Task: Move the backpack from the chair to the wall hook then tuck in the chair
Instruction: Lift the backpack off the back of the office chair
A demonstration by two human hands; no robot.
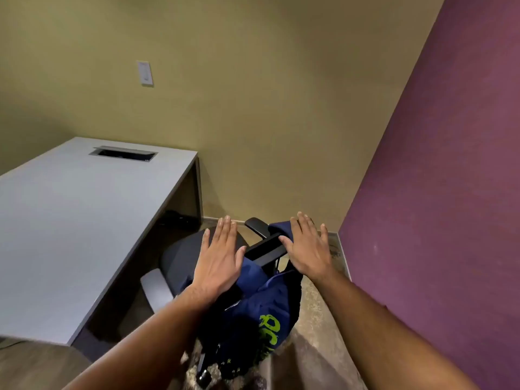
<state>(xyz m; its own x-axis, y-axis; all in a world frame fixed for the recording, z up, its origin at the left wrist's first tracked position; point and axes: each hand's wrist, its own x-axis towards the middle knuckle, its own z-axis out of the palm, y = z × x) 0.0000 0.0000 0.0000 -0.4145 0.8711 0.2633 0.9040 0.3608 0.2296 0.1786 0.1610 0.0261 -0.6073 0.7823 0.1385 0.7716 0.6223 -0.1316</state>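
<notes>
Below your two outstretched hands sits the chair (180, 257), a dark office chair with a grey armrest showing on its near left side, and the navy backpack (264, 313) hangs over its back, green lettering facing you on the lower part. Your left hand (218, 261) is flat and open, fingers spread and pointing away from you, palm down over the top of the backpack and the chair seat; whether it touches the fabric cannot be told. Your right hand (308, 249) is likewise open with fingers spread, gripping nothing, hovering above the far upper corner of the backpack, its thumb close to the black top bar of the chair back (266, 247) that runs between your two hands. To the left of your left hand stands the grey desk (70, 220) with a rectangular cable slot near its far end, and the chair is drawn out from it, just beside its open side. Beyond your fingertips rises a tan wall (253, 108) with a white wall plate (145, 72) well above and to the left. To the right of your right hand runs a purple wall (436, 192).
</notes>
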